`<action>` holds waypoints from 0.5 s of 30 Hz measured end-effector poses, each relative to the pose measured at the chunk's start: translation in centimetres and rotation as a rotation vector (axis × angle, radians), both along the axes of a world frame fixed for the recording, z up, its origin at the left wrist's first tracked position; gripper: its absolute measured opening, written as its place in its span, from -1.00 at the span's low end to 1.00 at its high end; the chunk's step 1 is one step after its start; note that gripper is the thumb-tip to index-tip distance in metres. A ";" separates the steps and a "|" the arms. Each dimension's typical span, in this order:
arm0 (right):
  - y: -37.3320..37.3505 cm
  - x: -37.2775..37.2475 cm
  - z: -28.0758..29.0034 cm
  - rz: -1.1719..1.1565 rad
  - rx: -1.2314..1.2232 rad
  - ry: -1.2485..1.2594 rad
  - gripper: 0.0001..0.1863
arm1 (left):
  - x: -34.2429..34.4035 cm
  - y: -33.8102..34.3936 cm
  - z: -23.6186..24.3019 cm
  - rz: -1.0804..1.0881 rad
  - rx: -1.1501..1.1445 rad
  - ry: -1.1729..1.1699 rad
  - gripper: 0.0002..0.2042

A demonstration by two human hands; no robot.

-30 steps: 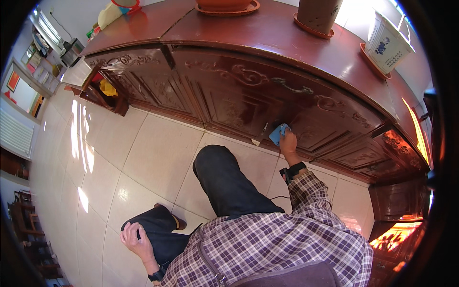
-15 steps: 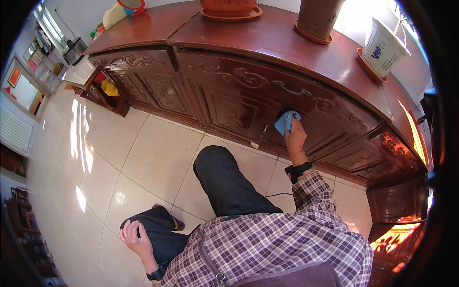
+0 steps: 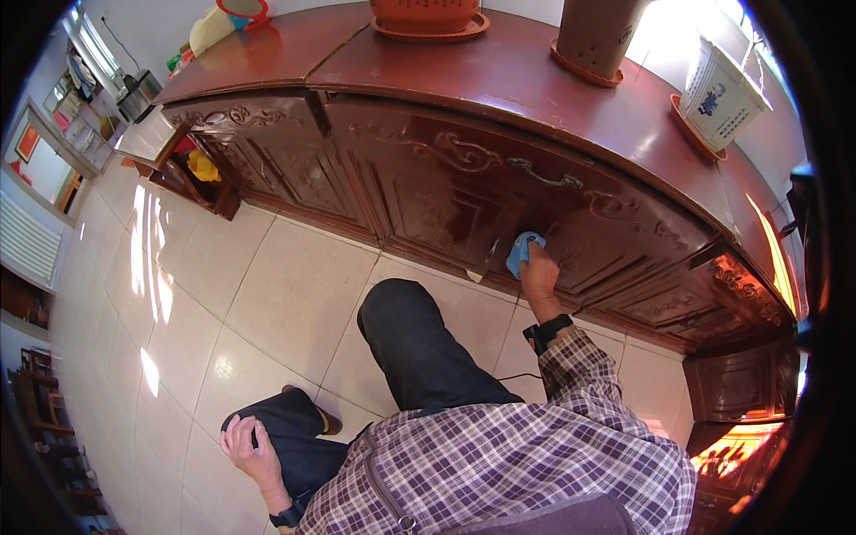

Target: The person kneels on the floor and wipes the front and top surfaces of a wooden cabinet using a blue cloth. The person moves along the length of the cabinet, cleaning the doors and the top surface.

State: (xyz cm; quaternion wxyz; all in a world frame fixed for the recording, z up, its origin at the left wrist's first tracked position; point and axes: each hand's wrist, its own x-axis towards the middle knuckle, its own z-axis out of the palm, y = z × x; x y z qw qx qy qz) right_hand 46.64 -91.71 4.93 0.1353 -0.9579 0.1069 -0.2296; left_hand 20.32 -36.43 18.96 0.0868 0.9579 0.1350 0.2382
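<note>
My right hand (image 3: 539, 281) grips a blue cloth (image 3: 522, 250) against the carved door (image 3: 571, 259) of a dark red wooden cabinet, just right of a small vertical handle (image 3: 492, 249). A curved metal pull (image 3: 544, 172) sits higher on the cabinet front. My left hand (image 3: 250, 450) rests on my left knee at the lower left, fingers bent and a little apart, holding nothing.
Potted containers on saucers (image 3: 700, 134) stand along the cabinet top (image 3: 473, 71). A low wooden stand (image 3: 223, 201) with a yellow item adjoins the left end. Tiled floor (image 3: 267, 294) lies beneath me; a dark carved piece (image 3: 740, 379) stands at the right.
My right hand with the cloth moved up the door between the first two frames, then back down by now. My left hand stays on the knee.
</note>
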 end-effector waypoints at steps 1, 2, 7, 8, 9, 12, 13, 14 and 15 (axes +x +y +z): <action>-0.1 -0.1 1.0 -0.011 0.037 -0.059 -0.51 | -0.1 0.1 0.0 0.013 0.008 0.013 -0.95; -0.1 -0.1 1.9 -0.023 0.075 -0.118 -0.47 | -0.1 0.1 0.0 0.002 0.003 0.007 -0.95; 0.7 -0.3 4.5 0.097 0.036 -0.352 -0.29 | 0.1 0.1 -0.2 0.006 0.014 0.013 -0.95; 1.0 -0.4 4.6 0.120 0.013 -0.381 -0.26 | 0.1 0.1 -0.2 0.009 0.011 0.012 -0.95; 1.3 -0.5 4.7 0.130 -0.011 -0.334 -0.24 | 0.1 0.1 -0.2 0.013 0.007 0.012 -0.95; 1.9 -0.6 4.8 0.146 -0.047 -0.270 -0.21 | 0.0 -0.1 -0.1 0.012 0.004 0.011 -0.95; 1.9 -0.4 4.7 0.141 -0.055 -0.286 -0.21 | 0.0 -0.1 -0.1 0.019 0.006 0.018 -0.95; 1.8 -0.2 4.6 0.135 -0.045 -0.294 -0.20 | 0.0 -0.2 0.0 0.012 0.008 0.011 -0.95; 1.7 0.0 4.4 0.126 -0.057 -0.302 -0.22 | 0.0 -0.2 0.0 0.012 0.011 0.011 -0.95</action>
